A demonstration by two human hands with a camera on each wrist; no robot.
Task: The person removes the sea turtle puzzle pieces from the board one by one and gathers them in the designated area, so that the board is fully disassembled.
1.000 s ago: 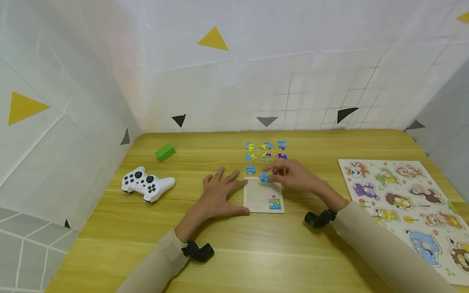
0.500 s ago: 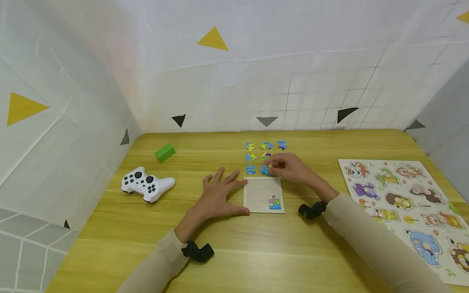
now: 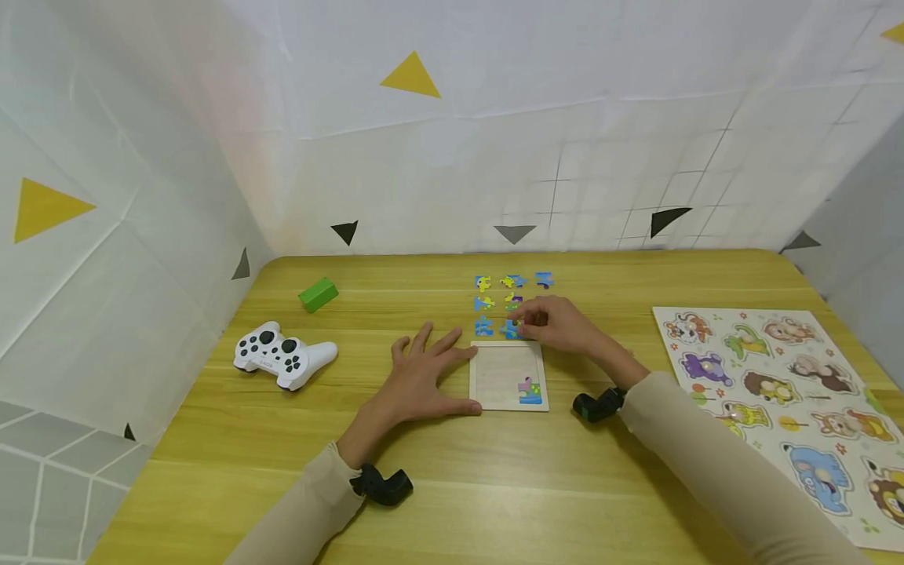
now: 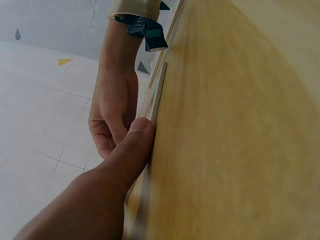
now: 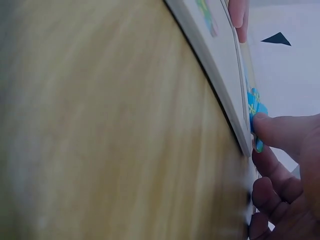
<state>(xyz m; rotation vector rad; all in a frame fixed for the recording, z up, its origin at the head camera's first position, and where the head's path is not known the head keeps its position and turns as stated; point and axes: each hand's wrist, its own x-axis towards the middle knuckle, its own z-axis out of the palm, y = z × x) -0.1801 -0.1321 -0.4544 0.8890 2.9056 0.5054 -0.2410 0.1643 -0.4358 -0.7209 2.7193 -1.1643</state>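
My right hand (image 3: 561,323) pinches a blue puzzle piece (image 3: 512,329) just beyond the far edge of the square wooden puzzle tray (image 3: 473,384). In the right wrist view, the thumb lies on this blue puzzle piece (image 5: 254,105). One purple, green and blue piece (image 3: 530,391) sits in the tray's near right corner. My left hand (image 3: 417,383) is spread beside the tray, its thumb and index finger touching the left side near the corners. The left wrist view shows that thumb (image 4: 135,140) against the tray's edge. Loose pieces, including a blue one (image 3: 483,326), lie behind the tray.
A white game controller (image 3: 282,357) and a green block (image 3: 318,294) are on the left of the table. A large animal puzzle board (image 3: 784,392) lies at the right, near my right forearm. White sheeting (image 3: 438,180) rises behind the table.
With the blue piece, my right hand has moved from above the tray's far edge to the row of loose pieces behind it, then stayed nearly still. The left hand keeps its place.
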